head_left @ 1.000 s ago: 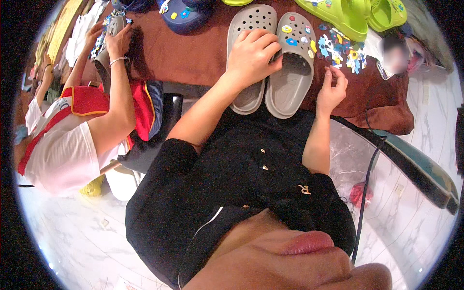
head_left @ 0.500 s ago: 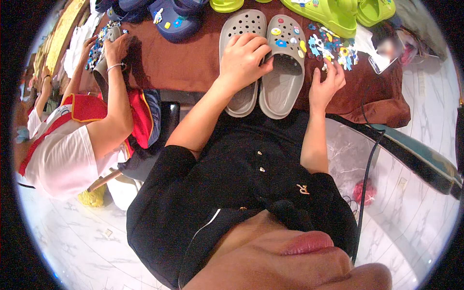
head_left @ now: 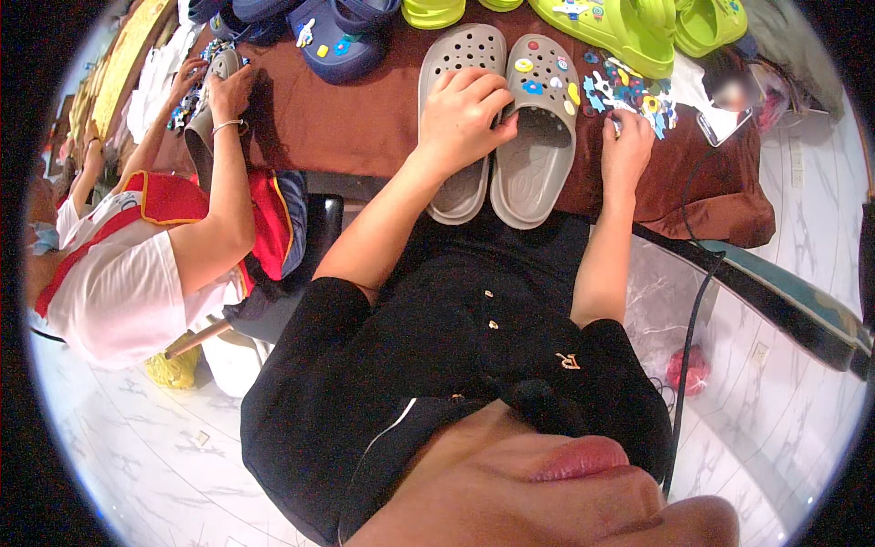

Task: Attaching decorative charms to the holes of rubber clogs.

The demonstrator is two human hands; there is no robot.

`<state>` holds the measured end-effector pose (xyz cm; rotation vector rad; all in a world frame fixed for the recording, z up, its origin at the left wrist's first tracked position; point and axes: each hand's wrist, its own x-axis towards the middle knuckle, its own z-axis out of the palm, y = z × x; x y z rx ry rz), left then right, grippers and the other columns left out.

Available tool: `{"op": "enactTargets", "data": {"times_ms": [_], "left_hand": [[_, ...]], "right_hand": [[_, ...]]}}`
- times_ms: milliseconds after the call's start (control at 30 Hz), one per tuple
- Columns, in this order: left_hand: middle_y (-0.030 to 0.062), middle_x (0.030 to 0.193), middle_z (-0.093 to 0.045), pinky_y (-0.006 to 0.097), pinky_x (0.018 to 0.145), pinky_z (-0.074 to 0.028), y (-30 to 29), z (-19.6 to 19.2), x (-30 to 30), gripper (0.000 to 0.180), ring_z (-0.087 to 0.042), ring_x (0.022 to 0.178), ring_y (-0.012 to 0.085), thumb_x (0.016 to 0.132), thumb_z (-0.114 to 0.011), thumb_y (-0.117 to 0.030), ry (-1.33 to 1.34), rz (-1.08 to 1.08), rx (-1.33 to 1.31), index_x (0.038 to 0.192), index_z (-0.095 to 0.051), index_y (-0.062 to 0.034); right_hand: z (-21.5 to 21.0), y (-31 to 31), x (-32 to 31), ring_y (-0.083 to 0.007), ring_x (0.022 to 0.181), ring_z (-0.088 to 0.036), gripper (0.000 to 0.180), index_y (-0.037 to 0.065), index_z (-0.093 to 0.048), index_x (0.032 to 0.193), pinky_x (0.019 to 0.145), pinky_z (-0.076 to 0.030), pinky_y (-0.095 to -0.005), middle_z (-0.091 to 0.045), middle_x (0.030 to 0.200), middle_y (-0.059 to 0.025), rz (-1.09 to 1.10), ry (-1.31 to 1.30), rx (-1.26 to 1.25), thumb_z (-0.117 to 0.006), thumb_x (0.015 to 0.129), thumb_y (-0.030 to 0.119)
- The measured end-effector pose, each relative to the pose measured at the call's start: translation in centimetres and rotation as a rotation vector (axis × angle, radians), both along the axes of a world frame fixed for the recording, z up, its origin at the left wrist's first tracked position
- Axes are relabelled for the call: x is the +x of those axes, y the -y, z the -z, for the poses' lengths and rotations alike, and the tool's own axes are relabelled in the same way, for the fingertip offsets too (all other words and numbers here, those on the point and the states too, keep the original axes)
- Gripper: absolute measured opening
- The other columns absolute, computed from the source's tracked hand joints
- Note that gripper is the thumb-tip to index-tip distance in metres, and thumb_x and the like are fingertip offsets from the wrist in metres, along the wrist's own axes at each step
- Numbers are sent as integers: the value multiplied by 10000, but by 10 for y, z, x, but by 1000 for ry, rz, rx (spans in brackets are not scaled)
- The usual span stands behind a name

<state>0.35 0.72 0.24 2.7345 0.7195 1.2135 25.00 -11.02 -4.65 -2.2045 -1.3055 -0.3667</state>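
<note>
now left hand fingers clamp the grey clogs, long axis twelve-to-six; right hand fingers pinch charms at three o'clock.

Over on the far right of the brown-clothed table lies a phone, a flat rectangle set at a slant with its screen facing up; that screen is pale and washed out, too blurred to tell anything on it, and its dark rim shows only along the lower edge; it sits just beyond the scatter of small coloured charms, near the right hand but apart from it. No packages, labels or signs are in sight.
</note>
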Motion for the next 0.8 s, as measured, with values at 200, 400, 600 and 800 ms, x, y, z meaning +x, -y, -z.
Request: {"op": "enactTargets", "data": {"times_ms": [200, 400, 600, 800], "left_hand": [[-14, 978, -681, 376, 815, -497, 1, 2, 1, 237, -632, 975, 195, 654, -776, -208, -7, -1, -7, 860, -687, -133], [-13, 976, -679, 376, 824, -499, 1, 0, 1, 239, -631, 976, 192, 652, -780, -209, -9, -2, -1, 858, -685, -135], [-10, 969, -675, 373, 817, -499, 0, 0, 1, 245, -630, 970, 192, 650, -784, -201, 0, 7, -4, 860, -681, -130], [-3, 972, -676, 373, 821, -496, -1, -1, 1, 241, -630, 972, 199, 654, -782, -203, 7, 12, -10, 857, -677, -126]], "right_hand": [[10, 5, 2, -323, 990, -579, 199, 54, -684, 989, 895, -458, -418, -634, 1004, -136, 6, -69, 151, -731, 804, 111], [6, 8, 1, -330, 1031, -604, 252, 47, -673, 1037, 911, -474, -418, -649, 1059, -133, 3, -156, 303, -734, 793, 52], [11, 8, 4, -279, 1122, -607, 317, 8, -649, 1100, 926, -545, -378, -589, 1191, -146, 4, -376, 484, -666, 796, -81], [16, 10, 13, -255, 1143, -593, 284, -52, -636, 1091, 923, -568, -362, -517, 1270, -148, 7, -567, 635, -633, 817, -124]]}}
